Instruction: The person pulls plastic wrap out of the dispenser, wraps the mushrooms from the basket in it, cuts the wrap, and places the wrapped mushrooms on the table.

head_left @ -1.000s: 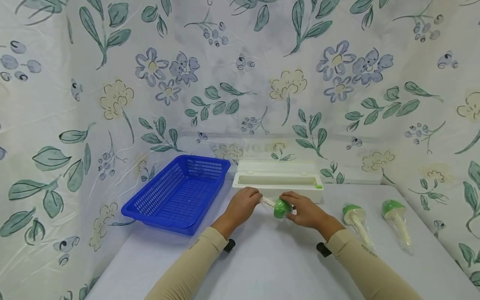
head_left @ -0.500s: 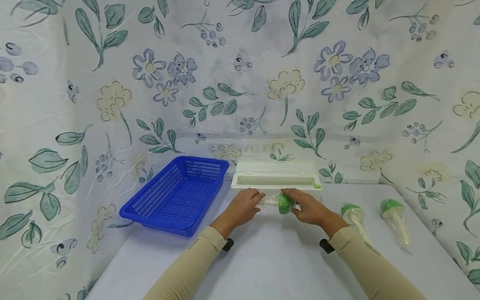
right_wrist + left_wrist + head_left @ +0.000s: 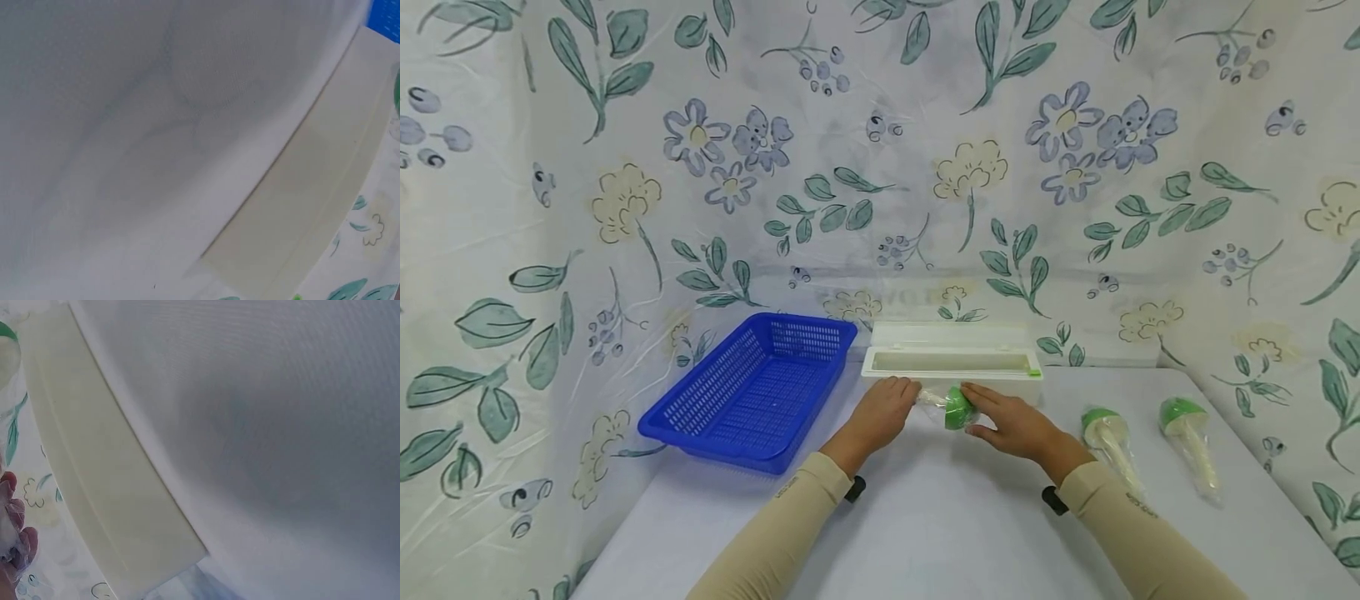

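Observation:
In the head view, a mushroom-shaped item [image 3: 958,408] with a green cap and a pale stem, wrapped in clear plastic, is held sideways between both hands. My left hand [image 3: 880,414] grips the stem end; its curled fingers [image 3: 26,544] and the plastic show at the edge of the left wrist view. On the cap's right side, my right hand [image 3: 1018,423] holds it between fingers and thumb. Just behind is a long white box [image 3: 951,388] with its lid [image 3: 951,335] raised at the back. Only a sliver of the green cap enters the right wrist view.
A blue perforated basket [image 3: 722,454] stands to the left, angled toward the box. On the right lie two similar wrapped green-capped items, one nearer [image 3: 1108,433] and one farther right [image 3: 1186,425]. A floral curtain [image 3: 880,192] hangs behind the white table [image 3: 940,533].
The wrapped item shifted slightly right with its cap turned upright, then came back left and tilted. The right hand's fingers moved around the cap; the left hand kept its grip near the stem end.

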`<state>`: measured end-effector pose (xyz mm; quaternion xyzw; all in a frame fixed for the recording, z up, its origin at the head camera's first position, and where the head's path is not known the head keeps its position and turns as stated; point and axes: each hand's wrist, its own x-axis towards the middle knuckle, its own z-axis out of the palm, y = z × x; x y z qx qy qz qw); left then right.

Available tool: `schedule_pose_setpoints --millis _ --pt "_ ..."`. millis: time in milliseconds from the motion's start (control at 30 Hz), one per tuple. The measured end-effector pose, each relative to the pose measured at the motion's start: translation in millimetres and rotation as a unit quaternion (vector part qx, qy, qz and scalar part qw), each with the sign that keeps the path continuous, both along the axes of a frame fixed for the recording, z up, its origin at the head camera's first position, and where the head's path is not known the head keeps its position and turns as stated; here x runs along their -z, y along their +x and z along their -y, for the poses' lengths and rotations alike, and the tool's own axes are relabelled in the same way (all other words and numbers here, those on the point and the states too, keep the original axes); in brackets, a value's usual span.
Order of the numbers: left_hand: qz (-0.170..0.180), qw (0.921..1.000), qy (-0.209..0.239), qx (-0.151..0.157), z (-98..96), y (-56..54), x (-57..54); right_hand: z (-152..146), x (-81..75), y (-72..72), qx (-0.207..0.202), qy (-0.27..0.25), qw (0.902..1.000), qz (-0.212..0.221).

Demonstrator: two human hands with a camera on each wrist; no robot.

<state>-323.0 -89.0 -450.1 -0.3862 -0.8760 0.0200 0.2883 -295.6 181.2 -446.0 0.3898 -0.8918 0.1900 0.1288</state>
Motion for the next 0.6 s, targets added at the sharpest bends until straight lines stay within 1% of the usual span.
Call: schedule_pose_setpoints --millis 67,133,200,300,400,500,600 --pt "0.0 0.9999 0.006 0.01 0.5 0.1 1.7 0.3 0.4 -0.2 -0.01 0.003 0.9998 -0.019" --pt "0.0 0.9997 0.013 0.023 -0.1 0.5 3.3 1.3 0.9 -0.8 -0.011 -0.001 0.999 -0.043" --pt "-0.004 0.9994 0.015 0.031 -1.4 0.1 5.5 2.3 2.0 -1.8 -0.009 -0.017 0.9977 -0.065" --pt "-0.012 0.9993 0.01 0.033 -3.3 1.4 5.4 4.4 4.1 -3.1 -0.003 -0.046 0.9961 -0.076" --pt "-0.024 0.9994 -0.002 0.027 -5.1 2.9 4.3 6.3 6.4 -3.0 0.001 -0.08 0.9953 -0.055" --pt "-0.033 0.9987 -0.036 0.014 -4.9 5.4 3.8 6.2 8.5 -2.7 0.01 -0.09 0.9958 -0.013" --pt "-0.034 0.9972 -0.066 0.012 -2.9 8.2 4.4 3.2 9.0 -3.8 0.023 -0.085 0.9959 0.022"
